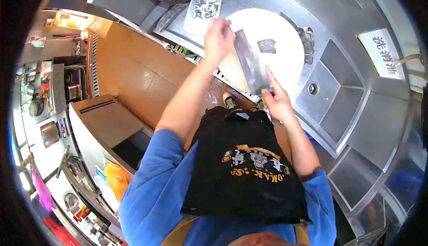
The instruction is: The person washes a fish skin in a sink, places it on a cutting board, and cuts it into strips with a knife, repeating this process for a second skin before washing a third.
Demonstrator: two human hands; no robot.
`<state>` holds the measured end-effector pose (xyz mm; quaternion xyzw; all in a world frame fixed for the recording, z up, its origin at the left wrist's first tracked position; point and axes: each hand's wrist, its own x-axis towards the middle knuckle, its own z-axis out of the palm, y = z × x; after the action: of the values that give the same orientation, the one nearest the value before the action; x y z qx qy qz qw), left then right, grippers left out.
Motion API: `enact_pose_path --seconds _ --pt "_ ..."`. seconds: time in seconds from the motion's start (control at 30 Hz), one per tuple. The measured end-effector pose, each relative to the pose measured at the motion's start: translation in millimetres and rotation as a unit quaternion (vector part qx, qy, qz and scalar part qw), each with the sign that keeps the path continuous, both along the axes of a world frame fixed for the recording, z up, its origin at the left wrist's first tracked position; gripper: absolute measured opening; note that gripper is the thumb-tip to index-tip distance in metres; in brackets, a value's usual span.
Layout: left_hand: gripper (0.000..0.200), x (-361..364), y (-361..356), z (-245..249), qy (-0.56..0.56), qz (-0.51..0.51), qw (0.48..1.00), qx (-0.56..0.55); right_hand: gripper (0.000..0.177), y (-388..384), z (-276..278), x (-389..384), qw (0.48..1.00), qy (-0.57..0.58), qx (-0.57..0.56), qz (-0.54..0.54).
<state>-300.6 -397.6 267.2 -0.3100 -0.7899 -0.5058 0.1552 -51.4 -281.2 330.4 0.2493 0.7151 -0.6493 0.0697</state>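
My right hand is wrapped round the handle end of a wide-bladed cleaver, its index finger stretched out. The blade lies slantwise over the left part of a round white cutting board. On the board, right of the blade, rests a small dark grey, flat piece that I cannot identify. My left hand is slightly blurred, with fingers curled, between the blade's far end and a clear plastic tub. Whatever its fingers hold is hidden. Dark and white strips lie in the tub.
A steel sink sits right of the board, with a crumpled dark plastic bag between them. A white sign hangs on the steel wall. The brown tiled floor stretches left of the counter, beside a cabinet.
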Motion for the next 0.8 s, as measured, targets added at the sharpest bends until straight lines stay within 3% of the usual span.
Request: enact_pose_path --seconds 0.07,0.1,0.13,0.23,0.3,0.33,0.37,0.43,0.47,0.53,0.57,0.67,0.7,0.77,0.8 --pt "0.023 -72.9 -23.9 -4.6 0.077 0.045 0.996 -0.029 0.07 13.1 13.2 3.4 0.985 0.034 0.169 0.017" --pt "0.026 -100.3 -37.2 -32.3 0.069 0.092 0.986 -0.119 0.071 16.3 18.1 8.5 0.978 -0.032 0.2 0.044" --pt "0.03 -111.2 -44.9 -59.6 0.063 0.137 0.966 -0.208 0.071 18.7 20.0 14.5 0.966 -0.095 0.229 0.072" --pt "0.036 -87.8 -33.8 -66.0 0.078 0.099 0.949 -0.288 0.069 20.2 -22.3 57.6 0.944 -0.134 0.253 0.161" --pt "0.035 -60.5 -9.1 -78.2 0.033 -0.033 0.961 -0.271 0.071 12.2 -23.1 78.1 0.944 -0.195 0.241 0.111" --pt "0.035 -45.1 4.5 -81.4 0.01 -0.099 0.961 -0.26 0.072 22.6 -59.2 108.9 0.941 -0.15 0.3 0.046" --pt "0.032 -29.6 15.8 -78.5 0.001 -0.095 0.952 -0.289 0.073 32.8 -94.4 138.9 0.928 -0.104 0.358 -0.017" --pt "0.028 -7.9 27.1 -68.0 -0.013 -0.078 0.934 -0.349 0.074 84.9 -113.3 187.9 0.88 -0.11 0.42 -0.191" --pt "0.03 -6.7 27.7 -68.4 -0.026 -0.085 0.914 -0.396 0.075 100.8 -101.6 204.1 0.868 -0.21 0.332 -0.303" --pt "0.033 -14.3 38.8 -73.1 -0.044 -0.087 0.873 -0.478 0.073 125.5 -84.6 216.5 0.849 -0.169 0.366 -0.342" --pt "0.032 -16.2 39.0 -77.1 -0.027 -0.105 0.885 -0.453 0.073 124.7 -71.6 207.5 0.868 -0.159 0.357 -0.308" --pt "0.023 -13.9 45.0 -69.3 -0.2 -0.148 0.909 -0.334 0.079 106.8 -61.7 173.0 0.921 -0.144 0.284 -0.225" --pt "0.019 -13.9 45.7 -72.0 -0.327 -0.15 0.902 -0.237 0.077 96.6 -59.1 156.6 0.934 -0.151 0.237 -0.219" --pt "0.015 -14.0 39.2 -81.8 -0.555 -0.136 0.82 -0.029 0.076 78.0 -50.0 126.0 0.957 -0.146 0.149 -0.201" --pt "0.016 -12.2 34.2 -75.9 -0.577 -0.118 0.808 -0.019 0.075 71.8 -47.0 112.4 0.967 -0.134 0.109 -0.19"
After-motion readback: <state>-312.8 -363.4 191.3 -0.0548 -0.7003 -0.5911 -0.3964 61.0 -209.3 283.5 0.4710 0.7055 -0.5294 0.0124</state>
